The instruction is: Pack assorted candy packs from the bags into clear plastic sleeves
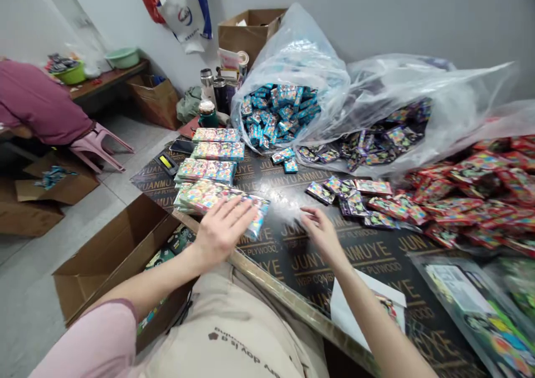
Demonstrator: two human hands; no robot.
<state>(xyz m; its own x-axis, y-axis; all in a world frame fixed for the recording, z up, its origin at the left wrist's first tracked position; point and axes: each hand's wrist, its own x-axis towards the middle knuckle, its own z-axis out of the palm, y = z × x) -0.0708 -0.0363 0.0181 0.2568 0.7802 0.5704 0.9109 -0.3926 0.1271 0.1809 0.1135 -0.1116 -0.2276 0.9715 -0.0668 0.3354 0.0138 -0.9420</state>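
1. Okay, left hand [223,224]: palm down, fingers extended flat over the front row of packs [200,194]. Touching the top, not wrapped round it.
2. Right hand [320,230]: apart from the row, fingers loosely curled. No pack visible in them; can't tell if they pinch clear film, since a shiny patch [284,202] sits by the fingertips.
3. Front row sits at the near edge of the table [259,171], beside the open carton [121,244]. More rows [219,150] behind it.
4. Step, my read: left steadies or squares the row, right unloaded or on film.
5. Next move, my read: calls for light, even left pressure so the row doesn't skew, and right fingers opening before any pickup.
6. Further out: loose purple packs [353,197], blue packs [288,110] in a clear bag [309,49], red packs [472,194] far right.
7. Across the room: co-worker [45,102] on a pink stool [100,144].
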